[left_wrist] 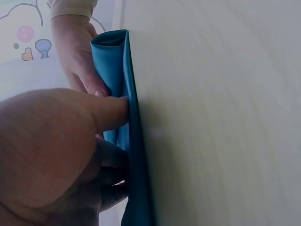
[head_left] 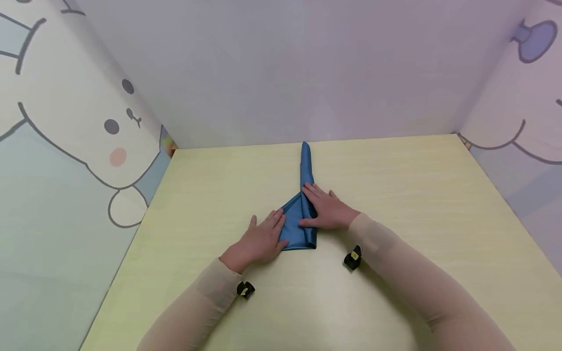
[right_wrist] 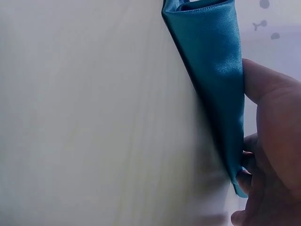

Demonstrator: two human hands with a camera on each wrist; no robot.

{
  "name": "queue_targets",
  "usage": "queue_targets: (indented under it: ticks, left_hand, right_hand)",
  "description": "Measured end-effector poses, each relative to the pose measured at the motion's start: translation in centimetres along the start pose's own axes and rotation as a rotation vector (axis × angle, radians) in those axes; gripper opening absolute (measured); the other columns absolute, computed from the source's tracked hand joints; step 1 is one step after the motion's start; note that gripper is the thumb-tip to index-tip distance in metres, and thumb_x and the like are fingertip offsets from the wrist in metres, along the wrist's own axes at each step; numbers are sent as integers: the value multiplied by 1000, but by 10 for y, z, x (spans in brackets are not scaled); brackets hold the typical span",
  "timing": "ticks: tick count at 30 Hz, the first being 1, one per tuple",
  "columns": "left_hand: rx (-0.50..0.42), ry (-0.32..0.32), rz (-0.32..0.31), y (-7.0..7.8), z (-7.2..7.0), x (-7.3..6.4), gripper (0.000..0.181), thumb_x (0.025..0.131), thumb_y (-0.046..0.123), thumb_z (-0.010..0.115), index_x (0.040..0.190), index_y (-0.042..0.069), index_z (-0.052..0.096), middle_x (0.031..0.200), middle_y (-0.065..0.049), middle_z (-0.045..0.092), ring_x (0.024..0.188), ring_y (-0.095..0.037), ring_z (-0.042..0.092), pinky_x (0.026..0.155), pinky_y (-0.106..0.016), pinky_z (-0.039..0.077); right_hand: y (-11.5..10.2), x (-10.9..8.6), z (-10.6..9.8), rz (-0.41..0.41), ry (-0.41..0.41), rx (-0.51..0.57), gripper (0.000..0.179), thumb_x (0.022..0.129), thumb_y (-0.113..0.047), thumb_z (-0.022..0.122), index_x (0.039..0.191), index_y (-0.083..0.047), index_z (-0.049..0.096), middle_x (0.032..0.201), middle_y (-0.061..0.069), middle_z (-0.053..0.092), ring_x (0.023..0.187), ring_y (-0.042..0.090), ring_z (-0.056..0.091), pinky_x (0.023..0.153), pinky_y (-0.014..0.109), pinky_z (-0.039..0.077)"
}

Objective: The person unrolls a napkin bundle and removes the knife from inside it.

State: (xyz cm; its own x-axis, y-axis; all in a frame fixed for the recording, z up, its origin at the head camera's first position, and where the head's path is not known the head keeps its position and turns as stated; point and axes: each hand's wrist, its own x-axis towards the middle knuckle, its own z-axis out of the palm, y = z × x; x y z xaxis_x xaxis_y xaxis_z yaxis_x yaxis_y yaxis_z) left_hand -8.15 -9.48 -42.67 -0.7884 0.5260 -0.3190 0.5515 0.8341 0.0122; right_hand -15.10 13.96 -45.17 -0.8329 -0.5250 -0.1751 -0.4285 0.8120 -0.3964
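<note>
A shiny blue cloth lies on the table, partly turned over into a narrow roll along its right side that points away to the far edge. My left hand rests with extended fingers on the flat, slanted left part. On the roll lies my right hand, fingers extended along it and thumb apart, nearer the bottom. In the left wrist view, the near end of the roll shows a hollow loop. The right wrist view has the right hand against the outer side of the roll.
The pale wood-grain table spreads around the cloth on all sides. A plain light wall stands at its far edge, with cartoon-printed panels left and right. Small black devices hang by both wrists.
</note>
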Motion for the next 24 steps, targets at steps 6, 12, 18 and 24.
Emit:
queue_targets:
  ticks: [6,12,18,24]
  left_hand:
    - [-9,3,-8,-1,-3,-1,73,100,53,38,154,7,20,161,-6,11,147,-21,10,108,-63,18]
    - [-30,-7,-11,0,-6,-3,72,100,51,39,153,6,21,161,-7,12,147,-22,11,107,-64,19]
    - [-32,7,3,1,-5,-3,71,100,51,39,153,6,22,160,-7,13,147,-22,12,107,-64,19]
    - [-31,8,0,1,-2,-2,72,100,51,39,153,6,21,161,-7,13,147,-22,12,107,-65,19]
  right_hand:
    - [4,-2,-4,0,3,35,107,80,-73,56,156,-13,10,161,5,4,147,23,2,111,61,12]
    - [9,-4,-5,4,-6,56,107,79,-73,57,156,-14,11,162,5,4,147,23,3,111,61,12]
    - [14,-9,-7,18,-15,52,107,79,-73,57,156,-13,11,161,5,5,147,23,3,111,62,11]
    - [17,-15,-9,8,-29,56,106,80,-72,57,156,-14,10,161,6,5,147,25,3,110,64,9]
